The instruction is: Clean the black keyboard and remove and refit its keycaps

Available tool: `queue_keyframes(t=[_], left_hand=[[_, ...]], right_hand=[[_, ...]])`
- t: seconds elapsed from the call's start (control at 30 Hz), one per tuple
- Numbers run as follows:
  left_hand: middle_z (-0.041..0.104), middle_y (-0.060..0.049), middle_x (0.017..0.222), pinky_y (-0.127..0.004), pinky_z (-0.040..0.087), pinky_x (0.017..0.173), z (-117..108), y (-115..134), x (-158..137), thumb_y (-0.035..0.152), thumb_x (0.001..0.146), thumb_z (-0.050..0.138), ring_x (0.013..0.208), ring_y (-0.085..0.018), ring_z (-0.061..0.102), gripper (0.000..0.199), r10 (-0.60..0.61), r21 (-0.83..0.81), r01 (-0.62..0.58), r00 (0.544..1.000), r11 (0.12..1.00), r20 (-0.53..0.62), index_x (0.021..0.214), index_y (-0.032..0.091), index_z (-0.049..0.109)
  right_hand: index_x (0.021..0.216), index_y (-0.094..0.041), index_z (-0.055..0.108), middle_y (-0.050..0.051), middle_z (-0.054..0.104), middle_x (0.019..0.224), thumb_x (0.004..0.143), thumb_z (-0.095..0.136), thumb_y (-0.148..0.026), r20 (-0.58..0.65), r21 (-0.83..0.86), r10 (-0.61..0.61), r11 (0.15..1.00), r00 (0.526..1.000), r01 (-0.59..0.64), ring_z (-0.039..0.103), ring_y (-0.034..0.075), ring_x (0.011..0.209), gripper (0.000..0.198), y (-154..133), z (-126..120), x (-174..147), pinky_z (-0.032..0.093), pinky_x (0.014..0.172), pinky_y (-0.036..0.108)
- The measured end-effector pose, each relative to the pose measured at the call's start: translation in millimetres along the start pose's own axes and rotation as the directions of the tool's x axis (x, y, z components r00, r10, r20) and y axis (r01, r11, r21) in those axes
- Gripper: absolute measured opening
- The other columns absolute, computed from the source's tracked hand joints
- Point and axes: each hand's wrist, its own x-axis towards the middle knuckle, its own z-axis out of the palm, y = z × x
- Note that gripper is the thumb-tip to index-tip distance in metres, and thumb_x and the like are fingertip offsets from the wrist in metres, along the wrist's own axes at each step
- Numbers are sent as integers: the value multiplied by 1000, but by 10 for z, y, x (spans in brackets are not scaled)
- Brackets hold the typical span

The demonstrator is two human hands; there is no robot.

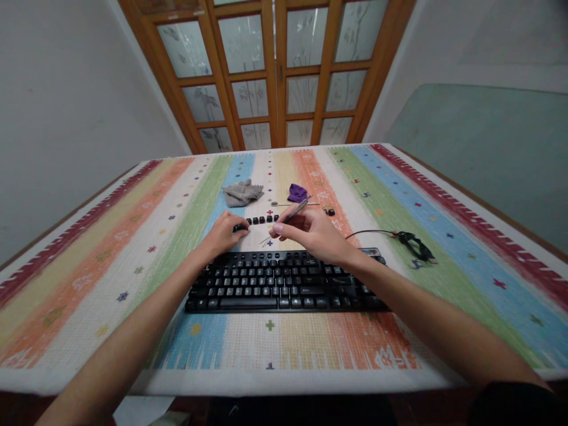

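Beyond the black keyboard, my left hand rests at the left end of a row of loose black keycaps. Its thumb and index finger close around a dark keycap, partly hidden by the fingers. My right hand grips slim metal tweezers like a pen. The two thin tips point down and left, above the cloth between the row and the keyboard. Part of the keycap row is hidden behind my right hand. My right forearm covers the keyboard's right portion.
A crumpled grey cloth and a purple cloth lie farther back. A thin brush lies behind my right hand. At the right is a bundled black cable. A striped tablecloth covers the table; wooden glazed doors stand behind.
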Motion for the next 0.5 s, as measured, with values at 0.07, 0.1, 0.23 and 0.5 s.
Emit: queue_keyframes(t=[0.07, 0.1, 0.23, 0.5], left_hand=[[75, -5, 90, -38, 49, 90, 10, 13, 3, 22, 81, 69, 96, -25, 61, 17, -14, -14, 14, 999, 1000, -32, 95, 23, 79], [74, -5, 90, -37, 50, 89, 19, 18, 7, 24, 82, 70, 95, -24, 61, 18, -21, -20, 20, 998, 1000, -51, 97, 23, 79], [69, -4, 85, -35, 50, 86, 60, 8, 26, 26, 81, 71, 90, -22, 60, 20, -35, -19, 34, 996, 999, -80, 99, 24, 80], [75, -6, 85, -38, 49, 85, 21, -63, -11, 29, 82, 68, 91, -25, 60, 16, 17, -1, -17, 999, 1000, -34, 90, 22, 80]], right_hand=[[85, -16, 66, 7, 72, 83, 83, 74, -48, 2, 4, 1, 1000, 1000, -1, 68, 18, 78, 33, -14, 2, -1, 55, 76, 35], [85, -16, 66, 7, 72, 83, 83, 74, -48, 2, 7, 1, 1000, 1000, -1, 68, 18, 78, 33, -20, 3, -1, 55, 76, 35], [85, -16, 66, 7, 72, 82, 84, 74, -47, 5, 8, 8, 1000, 1000, -8, 68, 18, 78, 32, -35, 3, -5, 56, 76, 35], [86, -16, 66, 7, 73, 83, 83, 74, -46, -6, 13, -4, 1000, 1000, 5, 69, 18, 79, 31, -20, -1, 6, 56, 75, 34]])
